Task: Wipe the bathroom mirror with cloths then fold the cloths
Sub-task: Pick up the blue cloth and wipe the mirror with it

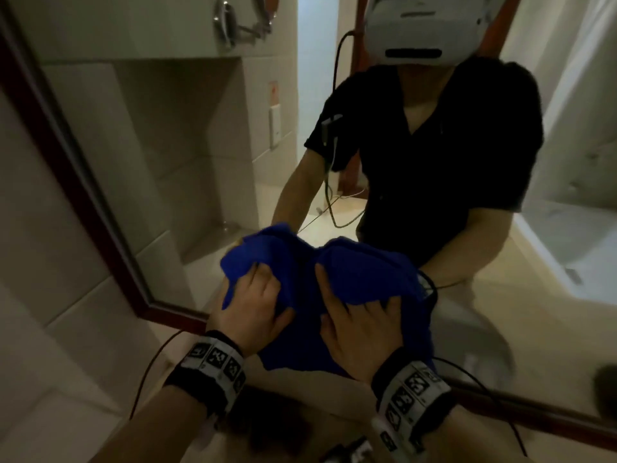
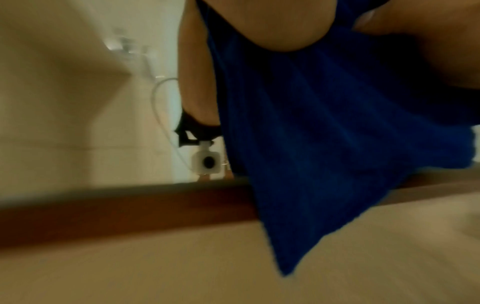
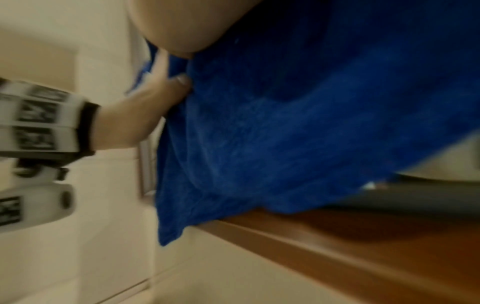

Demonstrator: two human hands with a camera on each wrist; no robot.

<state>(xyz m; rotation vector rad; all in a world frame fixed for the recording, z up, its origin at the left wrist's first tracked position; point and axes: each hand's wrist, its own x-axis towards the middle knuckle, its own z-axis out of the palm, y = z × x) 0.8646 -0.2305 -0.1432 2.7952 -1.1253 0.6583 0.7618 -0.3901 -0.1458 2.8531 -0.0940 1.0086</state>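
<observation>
A blue cloth (image 1: 360, 269) is bunched against the bathroom mirror (image 1: 200, 145) near its lower left corner, just above the dark wooden frame (image 1: 66, 155). My left hand (image 1: 257, 295) grips the cloth's left part with curled fingers. My right hand (image 1: 360, 325) clutches the right part, and cloth folds over its fingertips. The left wrist view shows the cloth (image 2: 324, 144) hanging down past the frame (image 2: 130, 207). The right wrist view shows the cloth (image 3: 285, 123) with my left hand (image 3: 145, 115) pinching its edge with the thumb.
The glass reflects a person in a dark shirt, a chrome wall arm (image 1: 233, 25) and a white bathtub (image 1: 574, 245). A tiled wall (image 1: 40, 262) lies left of the frame. A beige counter (image 1: 300, 392) runs below it, crossed by a thin cable (image 1: 147, 372).
</observation>
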